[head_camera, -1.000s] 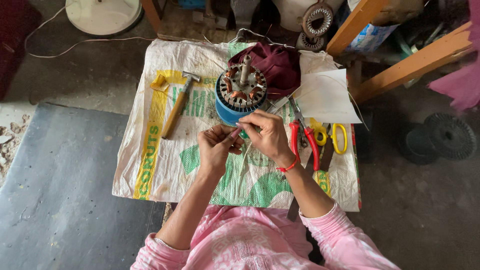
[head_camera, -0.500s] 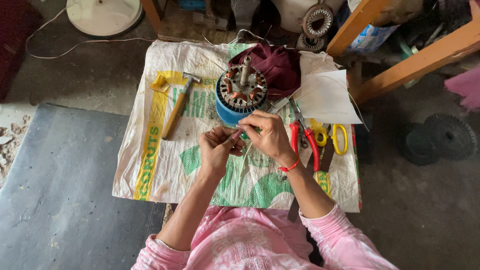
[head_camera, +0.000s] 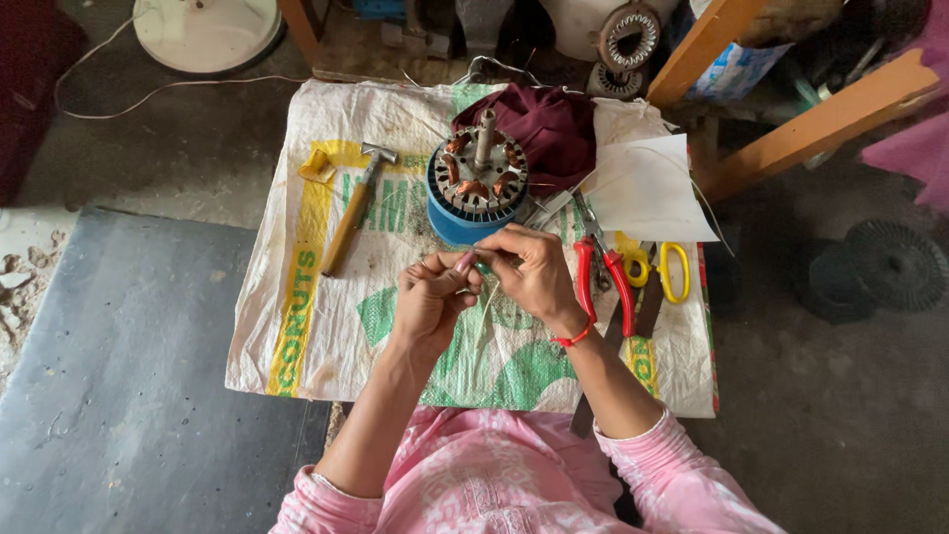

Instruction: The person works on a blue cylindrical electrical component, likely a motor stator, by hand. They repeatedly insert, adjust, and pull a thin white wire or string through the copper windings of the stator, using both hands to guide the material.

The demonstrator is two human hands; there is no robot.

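Both hands' fingers (head_camera: 465,265) pinch something too small to identify.

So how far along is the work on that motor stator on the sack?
Looks done: copper coils already sit in several slots of the stator, which stands upright on the sack. In hand: both hands, left and right, pinch something small and thin between them, too fine to identify. Left: I can't tell whether every slot is filled. The hammer and pliers lie untouched.
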